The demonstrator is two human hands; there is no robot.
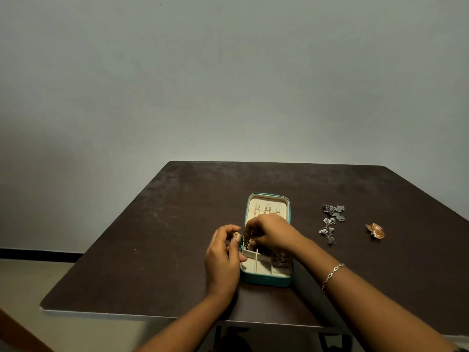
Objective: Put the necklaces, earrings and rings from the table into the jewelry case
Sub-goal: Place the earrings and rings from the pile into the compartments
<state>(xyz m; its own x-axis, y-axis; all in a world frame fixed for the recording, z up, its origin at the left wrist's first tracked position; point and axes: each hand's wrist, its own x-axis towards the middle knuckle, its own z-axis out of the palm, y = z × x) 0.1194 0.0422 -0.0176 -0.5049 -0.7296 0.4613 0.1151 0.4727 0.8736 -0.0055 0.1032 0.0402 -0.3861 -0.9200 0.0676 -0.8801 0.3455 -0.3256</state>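
A teal jewelry case (265, 280) lies open on the dark table (165, 237), its cream lid (253, 203) holding gold necklaces (267, 210). My left hand (223, 257) is at the case's left edge, its fingers curled round a small gold piece (236, 234). My right hand (272, 233) reaches over the case's middle and pinches gold jewelry (251, 241) above the upper left compartment. Dark pieces (279, 260) sit in a right compartment. Silver flower-shaped earrings (331, 222) and a gold-orange piece (375, 231) lie on the table to the right.
The table's front edge (127, 312) runs close under my forearms, and its far edge meets a plain grey wall (228, 85). A silver bracelet (332, 275) is on my right wrist. Floor shows at the lower left.
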